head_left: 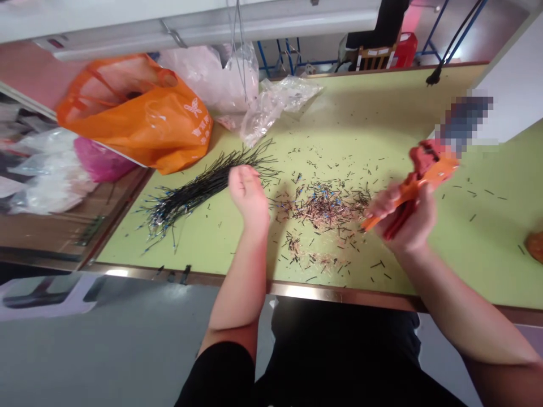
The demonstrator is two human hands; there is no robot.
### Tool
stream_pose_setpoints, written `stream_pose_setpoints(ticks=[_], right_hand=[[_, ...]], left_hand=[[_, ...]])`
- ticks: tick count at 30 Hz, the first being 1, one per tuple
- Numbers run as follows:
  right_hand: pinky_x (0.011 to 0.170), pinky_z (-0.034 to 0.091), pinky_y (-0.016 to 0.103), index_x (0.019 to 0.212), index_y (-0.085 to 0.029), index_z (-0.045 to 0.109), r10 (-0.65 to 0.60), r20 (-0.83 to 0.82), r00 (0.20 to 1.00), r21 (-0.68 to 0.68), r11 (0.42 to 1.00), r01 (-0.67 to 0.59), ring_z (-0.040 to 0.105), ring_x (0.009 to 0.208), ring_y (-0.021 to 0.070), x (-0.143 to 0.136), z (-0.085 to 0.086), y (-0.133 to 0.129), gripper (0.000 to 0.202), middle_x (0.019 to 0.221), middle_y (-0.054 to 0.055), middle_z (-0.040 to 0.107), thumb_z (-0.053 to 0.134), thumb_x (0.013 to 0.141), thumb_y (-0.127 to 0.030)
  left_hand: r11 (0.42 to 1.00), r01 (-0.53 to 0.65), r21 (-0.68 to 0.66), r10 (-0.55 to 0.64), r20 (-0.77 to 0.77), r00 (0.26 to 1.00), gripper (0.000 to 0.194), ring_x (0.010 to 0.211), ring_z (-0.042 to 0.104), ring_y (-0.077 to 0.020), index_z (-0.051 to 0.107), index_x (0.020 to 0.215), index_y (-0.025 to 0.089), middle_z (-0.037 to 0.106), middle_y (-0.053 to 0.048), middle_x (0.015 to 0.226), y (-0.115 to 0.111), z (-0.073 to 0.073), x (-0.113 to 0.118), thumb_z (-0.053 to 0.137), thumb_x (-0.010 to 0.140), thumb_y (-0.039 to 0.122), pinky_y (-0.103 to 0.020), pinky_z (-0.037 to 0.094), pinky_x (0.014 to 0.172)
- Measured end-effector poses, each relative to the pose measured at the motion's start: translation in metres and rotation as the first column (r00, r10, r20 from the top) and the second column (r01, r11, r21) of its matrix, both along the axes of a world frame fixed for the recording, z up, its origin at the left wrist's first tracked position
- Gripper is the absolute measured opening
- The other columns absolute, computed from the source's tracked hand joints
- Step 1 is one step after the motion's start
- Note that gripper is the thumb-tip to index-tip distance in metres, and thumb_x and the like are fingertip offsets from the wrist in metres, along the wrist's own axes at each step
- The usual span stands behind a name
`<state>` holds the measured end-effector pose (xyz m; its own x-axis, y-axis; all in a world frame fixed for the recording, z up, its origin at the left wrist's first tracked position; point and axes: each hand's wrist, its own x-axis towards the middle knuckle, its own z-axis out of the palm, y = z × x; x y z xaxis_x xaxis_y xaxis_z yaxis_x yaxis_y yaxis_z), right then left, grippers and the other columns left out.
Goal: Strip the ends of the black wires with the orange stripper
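Observation:
My right hand (409,217) is wrapped round the handles of an orange and red wire stripper (432,164), its head pointing up and away to the right. At the right end of a bundle of thin black wires (195,189) is my left hand (250,195), its fingers curled closed and slightly blurred. Whether a wire is in those fingers is hidden. Blue and bare tips show at the bundle's left end. Between my hands lies a scattered heap of short wire offcuts (324,203), black, blue and copper-coloured.
An orange bag (169,130) and clear plastic bags (280,102) stand behind the wires on the green tabletop (466,254). A black plug (433,76) hangs at the back right. A brown round object (535,246) sits at the right edge. Overhead is a white lamp housing (271,25).

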<state>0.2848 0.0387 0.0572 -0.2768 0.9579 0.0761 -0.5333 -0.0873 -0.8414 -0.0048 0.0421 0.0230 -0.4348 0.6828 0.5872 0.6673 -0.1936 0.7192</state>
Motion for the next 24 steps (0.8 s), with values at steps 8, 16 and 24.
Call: stream_pose_setpoints(ticks=[8,16,24], right_hand=[[0.074,0.062,0.043,0.094,-0.024,0.069,0.131,0.136,0.982,0.035,0.99,-0.137,0.067,0.079,0.0251,-0.011,-0.026,0.001,0.058,0.08,0.005,0.066,0.066,0.086,-0.082],[0.086,0.064,0.044,0.101,-0.024,0.069,0.279,0.201,0.939,0.009,0.958,-0.287,0.073,0.105,0.0304,-0.025,-0.044,-0.011,0.062,0.095,0.01,0.074,0.061,0.089,-0.085],[0.086,0.067,0.047,0.108,-0.023,0.07,0.244,0.179,0.953,-0.072,0.969,-0.235,0.075,0.105,0.0306,-0.029,-0.054,-0.011,0.068,0.096,0.009,0.077,0.063,0.086,-0.087]], left_hand=[[0.999,0.044,-0.026,-0.048,-0.202,0.978,0.041,0.067,0.063,-0.015,0.07,0.097,0.021,0.072,-0.002,0.078,-0.013,0.007,0.036,0.044,0.113,0.05,-0.031,0.046,0.065],[0.962,0.222,-0.16,-0.271,-0.447,0.852,0.036,0.078,0.073,-0.0199,0.075,0.096,0.021,0.079,-0.007,0.085,-0.033,0.01,0.081,0.047,0.112,0.038,-0.032,0.05,0.07],[0.945,0.279,-0.168,-0.325,-0.452,0.831,0.036,0.077,0.073,-0.02,0.073,0.094,0.021,0.078,-0.007,0.081,-0.038,0.014,0.09,0.046,0.112,0.035,-0.032,0.048,0.066]])
